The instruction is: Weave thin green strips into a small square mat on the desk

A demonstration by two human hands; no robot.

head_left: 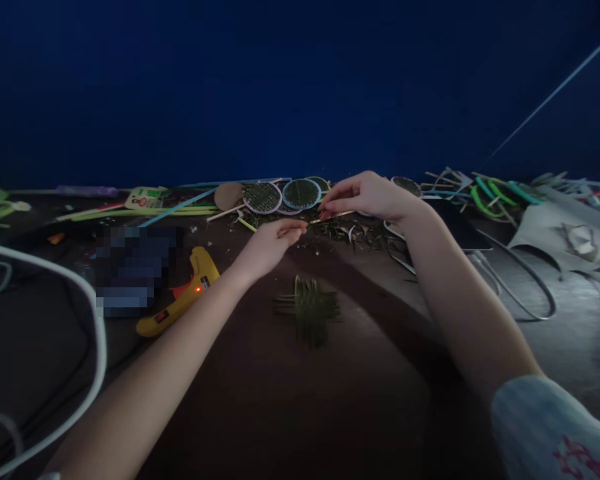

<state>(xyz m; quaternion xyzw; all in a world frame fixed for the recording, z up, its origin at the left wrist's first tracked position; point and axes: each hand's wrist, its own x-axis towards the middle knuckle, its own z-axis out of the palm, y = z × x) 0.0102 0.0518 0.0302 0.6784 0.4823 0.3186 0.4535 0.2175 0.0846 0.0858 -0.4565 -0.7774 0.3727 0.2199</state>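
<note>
1 head-worn camera looks forward and down from the near side of the woven leaf piece (310,310), above it and fairly near. Its wide view takes in the dark tabletop (290,407) around that piece and the blue backdrop (280,87) beyond it.

The left hand (273,247) and right hand (367,197) are pinching a strip (314,222); a weave (310,312) and glue gun (183,303) are lying nearer.

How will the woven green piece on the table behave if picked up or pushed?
The woven green piece is probably light and bendy, being just thin interlaced strips. Its strip ends stick out freely, so lifting by one might pull the weave apart. Lying flat, it would likely slide rather than roll.
</note>
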